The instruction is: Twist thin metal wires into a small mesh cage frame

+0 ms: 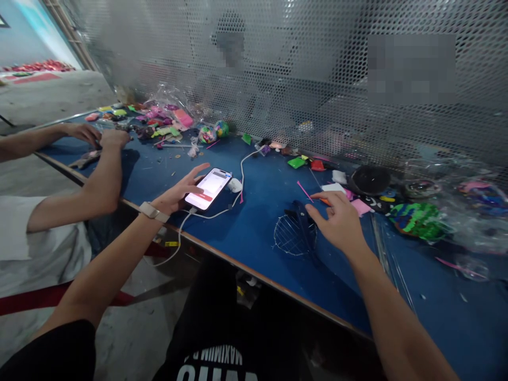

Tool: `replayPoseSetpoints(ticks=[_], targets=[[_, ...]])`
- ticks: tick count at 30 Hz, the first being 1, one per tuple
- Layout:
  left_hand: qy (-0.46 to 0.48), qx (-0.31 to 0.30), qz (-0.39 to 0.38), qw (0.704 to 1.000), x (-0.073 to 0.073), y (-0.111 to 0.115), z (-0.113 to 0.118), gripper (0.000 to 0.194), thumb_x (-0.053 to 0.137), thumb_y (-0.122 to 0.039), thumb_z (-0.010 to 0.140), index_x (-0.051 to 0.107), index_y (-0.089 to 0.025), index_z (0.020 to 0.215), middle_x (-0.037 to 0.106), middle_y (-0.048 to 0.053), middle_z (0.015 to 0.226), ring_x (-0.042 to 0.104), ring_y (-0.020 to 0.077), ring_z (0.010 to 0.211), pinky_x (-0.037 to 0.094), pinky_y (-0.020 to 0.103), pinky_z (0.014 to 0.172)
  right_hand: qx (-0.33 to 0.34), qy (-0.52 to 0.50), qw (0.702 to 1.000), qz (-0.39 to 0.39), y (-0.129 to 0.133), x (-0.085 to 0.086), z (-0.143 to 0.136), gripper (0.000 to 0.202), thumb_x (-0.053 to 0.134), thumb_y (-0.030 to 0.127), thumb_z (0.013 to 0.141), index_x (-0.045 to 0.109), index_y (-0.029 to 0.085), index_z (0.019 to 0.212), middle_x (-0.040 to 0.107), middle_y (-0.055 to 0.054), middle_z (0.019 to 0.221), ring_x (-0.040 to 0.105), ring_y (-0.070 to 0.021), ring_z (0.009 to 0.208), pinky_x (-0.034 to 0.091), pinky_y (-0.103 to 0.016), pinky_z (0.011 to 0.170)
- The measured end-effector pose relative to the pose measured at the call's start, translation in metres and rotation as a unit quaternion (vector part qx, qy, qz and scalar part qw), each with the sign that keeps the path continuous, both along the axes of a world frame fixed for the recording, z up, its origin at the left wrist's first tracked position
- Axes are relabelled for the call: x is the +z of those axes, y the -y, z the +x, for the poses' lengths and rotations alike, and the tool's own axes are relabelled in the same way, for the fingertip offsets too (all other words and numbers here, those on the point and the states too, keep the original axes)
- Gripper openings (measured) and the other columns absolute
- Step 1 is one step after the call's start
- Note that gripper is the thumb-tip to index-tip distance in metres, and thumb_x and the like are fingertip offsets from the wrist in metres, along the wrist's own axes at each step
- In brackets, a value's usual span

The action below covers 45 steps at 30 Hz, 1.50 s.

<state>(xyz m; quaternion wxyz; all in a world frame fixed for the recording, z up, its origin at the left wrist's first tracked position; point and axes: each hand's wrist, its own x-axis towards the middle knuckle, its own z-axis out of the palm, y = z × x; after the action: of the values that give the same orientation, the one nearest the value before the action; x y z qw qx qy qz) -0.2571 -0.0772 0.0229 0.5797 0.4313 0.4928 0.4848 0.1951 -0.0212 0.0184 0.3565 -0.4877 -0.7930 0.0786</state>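
Observation:
My left hand [180, 193] grips a lit smartphone [210, 186] by its left edge, its thumb lying over the screen. A white charging cable [210, 216] runs from the phone's lower end. My right hand [337, 219] hovers over the blue table [254, 233] with thumb and fingers apart, and I see nothing held in it. Just left of it lie a round wire mesh [291, 235] and a dark blue-handled tool [305, 225] that looks like pliers. A small orange piece [325, 201] shows by my right fingertips, partly hidden.
Clay packets, a black bowl [371, 180] and a green sequined piece [416, 219] line the back right. Thin metal rods [391, 259] lie beside my right forearm. A co-worker's hands [99, 136] are at the left. A perforated metal panel [286, 69] closes off the back.

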Motion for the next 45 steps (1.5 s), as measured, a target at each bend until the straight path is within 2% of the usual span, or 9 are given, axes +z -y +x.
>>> replayPoseSetpoints(ticks=[6,13,17,21,25,31,36,45], targets=[[-0.011,0.001,-0.006,1.0,0.0,0.0,0.0,0.123,0.088,-0.006,0.067,0.038,-0.034,0.176,0.076,0.01,0.14,0.078,0.0168,0.084,0.066,0.022,0.068,0.001,0.002,1.0,0.0,0.0,0.0,0.0,0.024,0.072,0.045,0.099,0.077,0.027,0.115,0.075,-0.012,0.125,0.075,-0.0316,0.101,0.059,-0.043,0.074],[-0.01,-0.006,0.01,1.0,-0.006,-0.001,-0.004,0.118,0.085,-0.009,0.07,0.04,-0.035,0.176,0.073,0.012,0.148,0.08,0.0184,0.088,0.065,0.023,0.068,0.002,0.001,1.0,0.001,0.0,0.001,-0.001,0.024,0.072,0.045,0.099,0.077,0.027,0.114,0.074,-0.012,0.124,0.074,-0.0306,0.098,0.059,-0.044,0.076],[-0.01,-0.005,0.003,1.0,-0.005,-0.001,-0.004,0.114,0.085,-0.011,0.072,0.042,-0.036,0.175,0.068,0.013,0.155,0.079,0.0184,0.089,0.065,0.023,0.068,0.001,0.003,1.0,-0.007,0.0,0.001,0.0,0.025,0.072,0.046,0.099,0.077,0.027,0.115,0.074,-0.012,0.124,0.071,-0.027,0.087,0.058,-0.043,0.073],[-0.007,0.002,0.009,1.0,-0.005,-0.001,-0.004,0.108,0.084,-0.013,0.076,0.044,-0.036,0.173,0.06,0.014,0.166,0.077,0.0145,0.082,0.063,0.022,0.062,-0.003,0.022,1.0,-0.021,-0.003,-0.006,0.002,0.03,0.073,0.049,0.099,0.078,0.027,0.118,0.075,-0.012,0.125,0.064,-0.0219,0.072,0.059,-0.045,0.074],[-0.016,0.02,0.006,1.0,-0.004,-0.002,-0.004,0.093,0.081,-0.017,0.083,0.051,-0.035,0.168,0.058,0.014,0.169,0.076,0.0123,0.079,0.063,0.022,0.062,0.011,0.062,0.997,-0.038,-0.008,-0.018,0.006,0.036,0.07,0.052,0.1,0.075,0.026,0.124,0.075,-0.014,0.128,0.073,-0.0297,0.091,0.062,-0.049,0.085],[-0.051,0.016,0.0,0.999,0.004,-0.006,-0.001,0.095,0.085,-0.016,0.079,0.052,-0.034,0.166,0.061,0.013,0.165,0.076,0.0133,0.078,0.063,0.023,0.06,-0.012,0.121,0.99,-0.073,-0.01,-0.027,0.008,0.048,0.067,0.062,0.102,0.072,0.025,0.132,0.074,-0.017,0.136,0.077,-0.0404,0.113,0.063,-0.057,0.094],[-0.06,-0.008,0.004,0.998,0.008,-0.018,-0.003,0.105,0.083,-0.012,0.075,0.045,-0.029,0.17,0.07,0.015,0.153,0.076,0.0163,0.08,0.064,0.025,0.064,-0.022,0.134,0.986,-0.093,-0.008,-0.025,0.005,0.051,0.065,0.066,0.103,0.072,0.025,0.132,0.076,-0.017,0.138,0.078,-0.0412,0.115,0.063,-0.059,0.096],[-0.065,-0.048,0.017,0.997,-0.007,-0.033,-0.016,0.114,0.086,-0.013,0.07,0.04,-0.034,0.172,0.074,0.01,0.138,0.076,0.0155,0.075,0.063,0.025,0.061,-0.023,0.132,0.983,-0.125,-0.006,-0.02,0.003,0.055,0.062,0.067,0.103,0.071,0.024,0.136,0.075,-0.016,0.144,0.076,-0.0424,0.122,0.061,-0.061,0.104]])
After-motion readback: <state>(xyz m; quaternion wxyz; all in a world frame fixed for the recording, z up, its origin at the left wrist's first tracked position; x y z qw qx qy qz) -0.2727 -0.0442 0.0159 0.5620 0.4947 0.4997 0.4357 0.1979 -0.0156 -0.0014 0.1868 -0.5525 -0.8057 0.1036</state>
